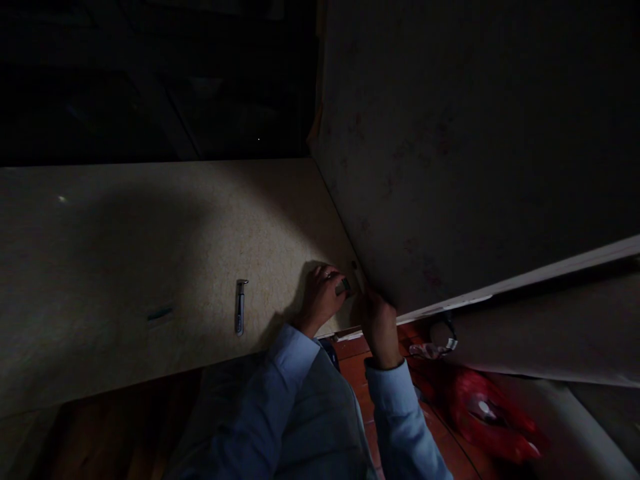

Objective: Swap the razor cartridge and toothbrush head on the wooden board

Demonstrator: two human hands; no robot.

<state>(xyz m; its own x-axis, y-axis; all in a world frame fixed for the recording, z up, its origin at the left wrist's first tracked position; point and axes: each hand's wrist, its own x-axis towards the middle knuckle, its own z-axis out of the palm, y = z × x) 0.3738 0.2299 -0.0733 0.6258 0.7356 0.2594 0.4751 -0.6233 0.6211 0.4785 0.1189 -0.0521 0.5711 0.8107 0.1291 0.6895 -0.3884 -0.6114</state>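
My left hand [323, 295] is over the pale table's right end, its fingers curled around a small grey-green piece [343, 287] whose kind I cannot make out. Close to its right, my right hand [379, 321] is closed at the table's corner beside the wall. From its fingers a slim pale stick with a dark tip [357, 272] points up and away; dim light hides what kind it is. Left of my hands lies a slender tool with a dark handle and a short bent metal head [241, 307]. Farther left is a small thin teal item [160, 312].
The pale tabletop [240, 220] meets a faintly flowered upright wall or panel [425, 167] on the right. Dark framed panes [150, 100] stand behind it. Below right, a red plastic bag [485, 407] and a dark looped cable [444, 333] lie near the red tiled floor [353, 363].
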